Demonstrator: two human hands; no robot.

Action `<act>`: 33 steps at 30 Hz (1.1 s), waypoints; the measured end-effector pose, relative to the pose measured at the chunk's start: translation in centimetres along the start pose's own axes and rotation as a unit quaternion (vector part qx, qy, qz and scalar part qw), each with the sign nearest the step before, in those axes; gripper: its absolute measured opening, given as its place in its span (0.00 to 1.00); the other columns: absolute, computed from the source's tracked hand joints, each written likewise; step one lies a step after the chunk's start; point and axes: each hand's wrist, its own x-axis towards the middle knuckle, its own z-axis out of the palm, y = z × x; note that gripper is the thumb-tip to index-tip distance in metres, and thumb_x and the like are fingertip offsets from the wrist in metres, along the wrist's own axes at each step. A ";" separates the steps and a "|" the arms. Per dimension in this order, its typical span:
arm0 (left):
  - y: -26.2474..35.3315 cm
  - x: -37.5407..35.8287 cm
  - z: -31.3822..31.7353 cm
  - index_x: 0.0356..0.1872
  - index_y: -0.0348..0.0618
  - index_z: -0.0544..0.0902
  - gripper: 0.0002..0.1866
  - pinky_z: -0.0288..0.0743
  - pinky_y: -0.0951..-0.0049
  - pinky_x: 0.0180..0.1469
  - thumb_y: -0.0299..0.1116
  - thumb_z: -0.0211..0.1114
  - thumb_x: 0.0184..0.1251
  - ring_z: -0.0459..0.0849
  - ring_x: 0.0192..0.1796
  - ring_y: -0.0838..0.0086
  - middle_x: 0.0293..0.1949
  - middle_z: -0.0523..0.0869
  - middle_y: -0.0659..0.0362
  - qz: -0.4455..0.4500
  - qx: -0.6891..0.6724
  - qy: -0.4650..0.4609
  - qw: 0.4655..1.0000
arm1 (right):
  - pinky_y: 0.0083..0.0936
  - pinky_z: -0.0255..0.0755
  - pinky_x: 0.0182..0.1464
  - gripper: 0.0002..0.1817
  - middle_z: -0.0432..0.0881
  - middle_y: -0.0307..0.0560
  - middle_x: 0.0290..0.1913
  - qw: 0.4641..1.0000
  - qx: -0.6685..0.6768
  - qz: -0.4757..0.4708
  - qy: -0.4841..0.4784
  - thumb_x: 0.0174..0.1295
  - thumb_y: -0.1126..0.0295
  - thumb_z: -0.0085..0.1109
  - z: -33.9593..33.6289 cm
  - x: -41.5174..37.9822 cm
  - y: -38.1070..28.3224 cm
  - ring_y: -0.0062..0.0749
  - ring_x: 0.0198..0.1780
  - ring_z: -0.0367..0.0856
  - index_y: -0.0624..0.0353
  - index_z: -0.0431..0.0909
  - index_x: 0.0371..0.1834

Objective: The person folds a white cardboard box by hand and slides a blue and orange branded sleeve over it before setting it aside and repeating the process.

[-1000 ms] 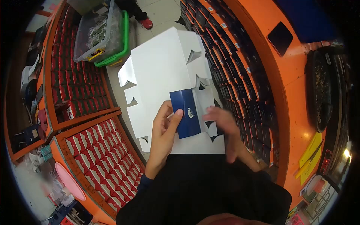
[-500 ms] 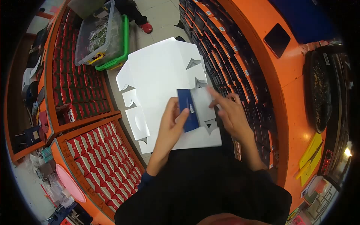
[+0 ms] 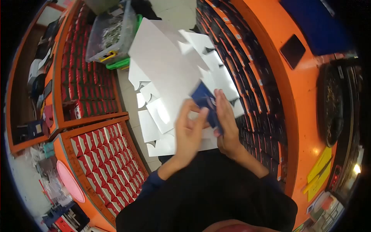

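Observation:
A flat cardboard box blank [image 3: 158, 62], white on the face toward me, is raised and tilted above other white blanks. Its right-hand panel is folded up and shows a dark blue side [image 3: 203, 98] with a small pale mark. My left hand [image 3: 189, 129], slightly blurred, is closed at this blue panel with thumb and forefinger near its edge. Pressed along the panel's other side is my right hand [image 3: 228, 129], fingers straight and together, thumb close to the lower edge. Beneath lie more white die-cut blanks [image 3: 220, 73] with notched flaps.
Red-and-white boxes [image 3: 110, 158] fill an orange-framed rack at left. Dark boxes [image 3: 247, 85] line the right, below an orange counter [image 3: 270, 42] with a phone [image 3: 292, 51] and a yellow board [image 3: 320, 174]. A clear plastic bin [image 3: 110, 34] stands ahead.
The top blank has been lifted and turned, its far end swinging left. The blue panel has folded up further, and my right hand has closed in against it. The red shoe has left view.

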 end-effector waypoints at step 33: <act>11.4 -6.4 -5.0 0.56 0.34 0.82 0.28 0.48 0.70 0.37 0.22 0.68 0.47 0.61 0.18 0.80 0.12 0.67 0.77 0.433 0.413 0.001 0.801 | 0.34 0.71 0.57 0.37 0.83 0.45 0.53 0.837 0.357 0.033 -0.413 0.39 0.56 0.83 -2.1 8.0 -4.9 0.45 0.55 0.78 0.50 0.82 0.57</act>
